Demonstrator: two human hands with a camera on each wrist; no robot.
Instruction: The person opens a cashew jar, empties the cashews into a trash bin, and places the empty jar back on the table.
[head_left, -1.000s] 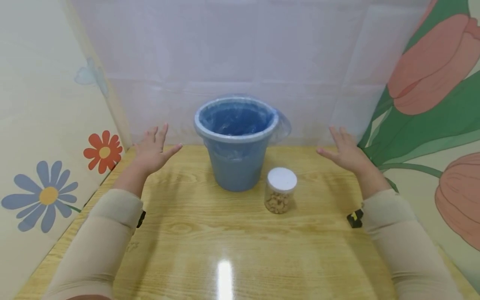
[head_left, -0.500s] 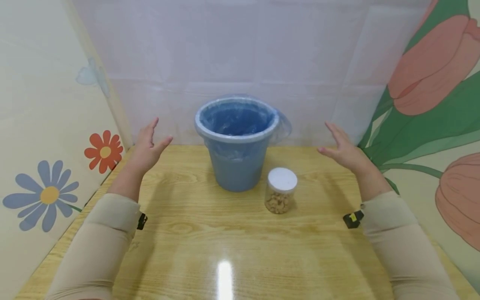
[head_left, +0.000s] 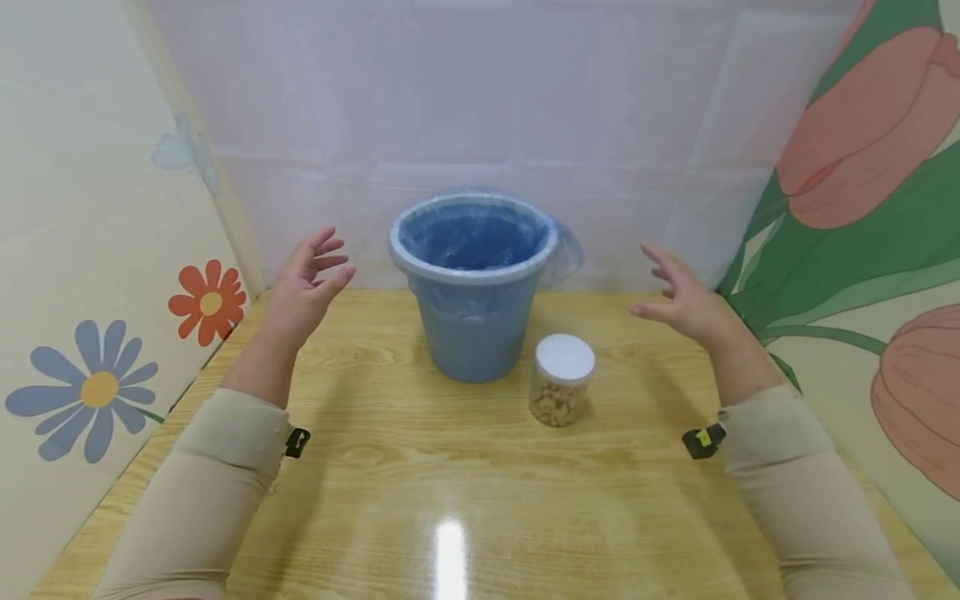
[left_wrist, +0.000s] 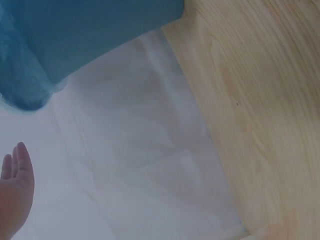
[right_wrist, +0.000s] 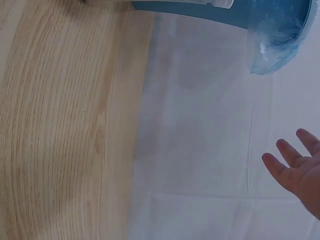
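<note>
A blue bucket point(head_left: 476, 325) stands upright at the back middle of the table, lined with a thin clear-blue plastic bag point(head_left: 564, 250) that bulges over its right rim. In front of it, slightly right, stands a clear jar point(head_left: 558, 392) with a white lid point(head_left: 565, 357) and cashew-like nuts inside. My left hand point(head_left: 303, 287) is raised to the left of the bucket, fingers loosely bent, holding nothing. To the right of bucket and jar, my right hand point(head_left: 686, 300) hovers with thumb and fingers apart, also holding nothing. Both wrist views show the bucket's side point(left_wrist: 110, 30) beyond the hands.
The wood-grain table point(head_left: 390, 492) meets a white sheet point(head_left: 480, 92) hung behind the bucket. Walls painted with flowers point(head_left: 97, 390) flank it left and right. Small black devices point(head_left: 703, 440) sit at both wrists.
My left hand has turned, its fingers now bent and showing more of the palm side. My right hand's fingers have bent slightly inward. Bucket and jar have stayed in place.
</note>
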